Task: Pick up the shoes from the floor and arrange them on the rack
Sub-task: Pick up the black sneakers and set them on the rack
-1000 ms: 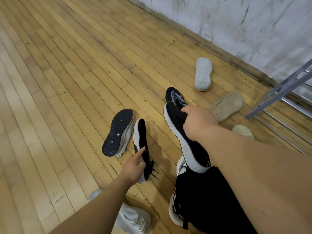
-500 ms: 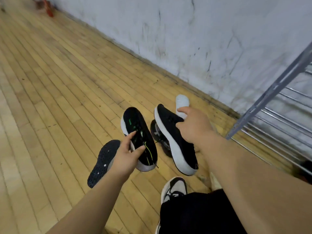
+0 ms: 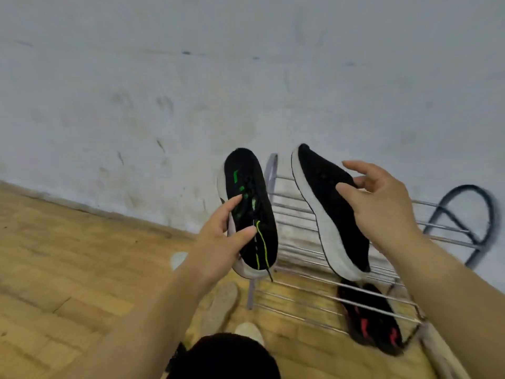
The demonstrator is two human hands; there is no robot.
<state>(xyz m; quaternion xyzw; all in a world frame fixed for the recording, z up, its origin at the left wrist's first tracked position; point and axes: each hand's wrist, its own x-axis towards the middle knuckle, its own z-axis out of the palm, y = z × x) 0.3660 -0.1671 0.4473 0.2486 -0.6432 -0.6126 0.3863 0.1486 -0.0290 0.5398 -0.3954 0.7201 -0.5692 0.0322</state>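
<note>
Left hand (image 3: pixel 218 242) pinches a green-trimmed black sneaker (image 3: pixel 251 214) by its side; right hand (image 3: pixel 382 209), fingers loosely spread, holds a white-soled black sneaker (image 3: pixel 328 203) at the collar. Both hang above the wire shoe rack (image 3: pixel 293 214). Placing comes next, I'd say: level them, soles down, side by side.

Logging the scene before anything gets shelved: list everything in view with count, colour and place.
green-trimmed shoe: one, black, white sole, held up left of the rack.
plain black shoe: one, black, white sole, held above the rack.
red-trimmed shoe: one, black, beneath the rack's rails.
pale shoes: at least two, beige, on the floor left of the rack.
rack: one, silver, against the wall.
curved frame: one, black, right of the rack.
left hand: one, fingers grip the green-trimmed shoe.
right hand: one, fingers hold the plain black shoe.
</note>
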